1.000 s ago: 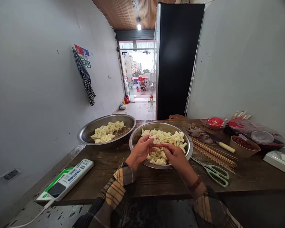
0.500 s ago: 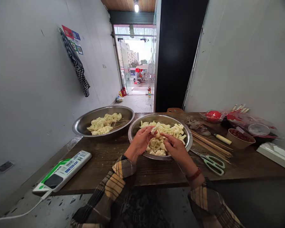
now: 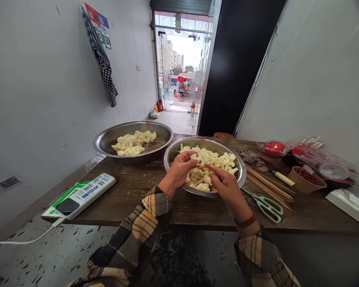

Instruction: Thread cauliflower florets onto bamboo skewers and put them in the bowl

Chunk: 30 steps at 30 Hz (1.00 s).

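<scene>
Pinching a small, pale cream cauliflower floret (image 3: 197, 158) in its fingertips, the left hand (image 3: 179, 170) faces the right hand (image 3: 226, 185), which grips a thin, tan wooden skewer (image 3: 204, 160) over a round silver metal bowl (image 3: 202, 142) of cauliflower. From the right fingers, the skewer slants up and leftward beside the floret; whether it pierces it, I cannot tell.

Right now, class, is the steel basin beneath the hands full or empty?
Partly full: cauliflower florets are heaped in the steel basin, with bare inner wall showing; the left hand and right hand hide some contents.
</scene>
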Each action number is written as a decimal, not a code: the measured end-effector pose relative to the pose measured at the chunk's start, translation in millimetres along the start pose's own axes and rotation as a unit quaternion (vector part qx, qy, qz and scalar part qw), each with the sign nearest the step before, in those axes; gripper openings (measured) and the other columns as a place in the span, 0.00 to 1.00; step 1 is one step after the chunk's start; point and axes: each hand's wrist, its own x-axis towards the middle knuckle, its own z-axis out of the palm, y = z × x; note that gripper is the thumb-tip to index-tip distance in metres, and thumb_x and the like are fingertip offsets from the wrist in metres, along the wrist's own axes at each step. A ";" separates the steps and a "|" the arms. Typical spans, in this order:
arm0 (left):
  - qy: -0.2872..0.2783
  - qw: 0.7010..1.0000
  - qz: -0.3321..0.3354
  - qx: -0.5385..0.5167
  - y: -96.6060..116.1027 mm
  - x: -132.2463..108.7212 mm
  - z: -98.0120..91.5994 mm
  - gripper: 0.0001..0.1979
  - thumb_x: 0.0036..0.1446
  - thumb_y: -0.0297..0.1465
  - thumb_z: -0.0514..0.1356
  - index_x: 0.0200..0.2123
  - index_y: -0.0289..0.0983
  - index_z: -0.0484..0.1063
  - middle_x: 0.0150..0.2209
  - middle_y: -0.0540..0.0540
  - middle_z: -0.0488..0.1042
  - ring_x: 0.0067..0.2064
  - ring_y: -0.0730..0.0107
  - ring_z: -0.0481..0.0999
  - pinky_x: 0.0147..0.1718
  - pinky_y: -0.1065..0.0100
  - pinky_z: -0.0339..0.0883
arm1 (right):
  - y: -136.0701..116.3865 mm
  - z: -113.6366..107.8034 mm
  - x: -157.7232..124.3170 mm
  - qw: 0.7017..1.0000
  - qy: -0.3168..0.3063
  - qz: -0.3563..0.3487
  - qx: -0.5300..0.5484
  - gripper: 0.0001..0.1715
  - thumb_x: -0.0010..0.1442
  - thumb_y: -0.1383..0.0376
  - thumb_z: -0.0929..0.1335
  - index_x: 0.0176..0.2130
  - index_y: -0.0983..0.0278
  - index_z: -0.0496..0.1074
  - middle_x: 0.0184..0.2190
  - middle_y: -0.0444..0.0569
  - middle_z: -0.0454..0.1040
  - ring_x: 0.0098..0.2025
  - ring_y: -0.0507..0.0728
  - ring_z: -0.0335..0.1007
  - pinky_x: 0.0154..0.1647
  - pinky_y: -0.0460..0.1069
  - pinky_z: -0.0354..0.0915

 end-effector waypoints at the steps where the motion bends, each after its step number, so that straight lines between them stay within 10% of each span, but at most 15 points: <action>1: -0.006 1.000 -0.011 -0.005 1.0 -0.9 0.8 0.18 0.39 0.28 0.70 0.36 0.35 0.72 0.33 0.49 0.73 0.34 0.73 0.74 0.37 0.67 0.68 | 0.1 0.0 -0.3 1.000 0.000 0.002 0.002 0.24 0.61 0.61 0.62 0.54 0.65 0.72 0.21 0.42 0.63 0.24 0.51 0.56 0.25 0.46 0.55; 30: 0.068 0.995 0.068 0.000 -2.2 2.0 -2.6 0.20 0.40 0.28 0.69 0.39 0.36 0.69 0.34 0.50 0.70 0.35 0.73 0.73 0.33 0.71 0.66 | 0.0 -1.0 0.3 0.999 -0.033 -0.025 -0.032 0.24 0.62 0.62 0.61 0.54 0.66 0.72 0.27 0.46 0.74 0.28 0.53 0.66 0.30 0.47 0.63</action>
